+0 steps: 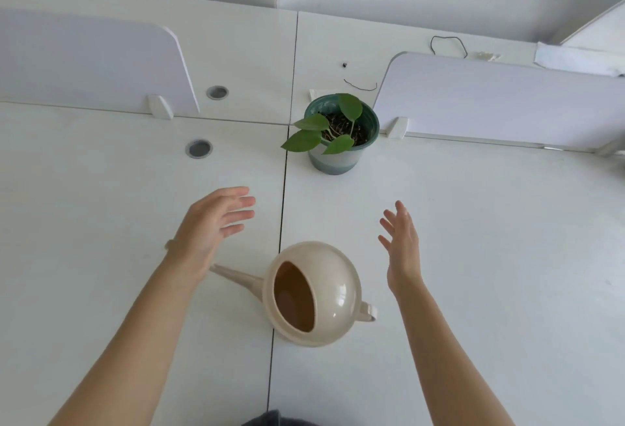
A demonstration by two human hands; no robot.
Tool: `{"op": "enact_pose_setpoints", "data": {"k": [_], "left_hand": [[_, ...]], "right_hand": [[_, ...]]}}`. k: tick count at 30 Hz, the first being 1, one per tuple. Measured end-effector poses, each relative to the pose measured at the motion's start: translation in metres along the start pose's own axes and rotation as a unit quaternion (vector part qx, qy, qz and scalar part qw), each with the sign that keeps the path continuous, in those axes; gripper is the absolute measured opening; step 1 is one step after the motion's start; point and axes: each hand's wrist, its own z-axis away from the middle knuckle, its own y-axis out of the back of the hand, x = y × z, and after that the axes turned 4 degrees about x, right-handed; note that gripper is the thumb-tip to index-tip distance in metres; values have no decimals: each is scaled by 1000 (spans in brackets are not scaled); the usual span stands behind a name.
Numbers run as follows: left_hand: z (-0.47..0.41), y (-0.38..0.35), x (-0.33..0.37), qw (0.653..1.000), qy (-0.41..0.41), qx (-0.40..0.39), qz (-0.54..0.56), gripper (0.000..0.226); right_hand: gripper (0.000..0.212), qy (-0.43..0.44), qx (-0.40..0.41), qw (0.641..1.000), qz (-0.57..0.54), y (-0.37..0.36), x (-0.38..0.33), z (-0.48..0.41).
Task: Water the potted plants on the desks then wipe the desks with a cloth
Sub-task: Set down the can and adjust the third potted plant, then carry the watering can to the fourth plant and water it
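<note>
A beige round watering can (333,276) stands on the white desk (473,256) near me, its spout pointing left and its small handle on the right. Beyond it a green-leaved plant in a teal and white pot (338,136) sits by the seam between two desks. My left hand (211,222) hovers open above the desk to the left of the can, over the spout's tip. To the can's upper right, my right hand (400,246) is held open with fingers spread. Neither hand touches anything.
White divider panels (91,60) (500,100) stand at the back left and back right. Two round cable holes (199,148) (217,92) are in the left desk. A thin dark cord (448,45) lies behind the plant. A dark grey cloth edge (270,420) shows at the bottom.
</note>
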Motion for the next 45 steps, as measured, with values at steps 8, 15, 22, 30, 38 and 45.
{"op": "enact_pose_setpoints", "data": {"k": [8, 15, 22, 30, 38, 45], "left_hand": [[52, 42, -58, 996, 50, 72, 17, 27], [39, 46, -95, 986, 100, 114, -71, 48], [32, 41, -92, 991, 64, 69, 94, 16], [42, 36, -99, 986, 31, 62, 149, 18], [66, 26, -106, 972, 31, 119, 198, 17], [108, 15, -118, 949, 15, 194, 247, 18]], "right_hand": [[40, 6, 16, 989, 144, 22, 45, 75], [52, 78, 2, 964, 255, 11, 73, 91], [64, 74, 2, 962, 263, 11, 73, 90], [62, 83, -28, 962, 258, 14, 74, 85], [95, 86, -121, 953, 264, 26, 67, 75], [80, 94, -219, 925, 297, 31, 52, 68]]}}
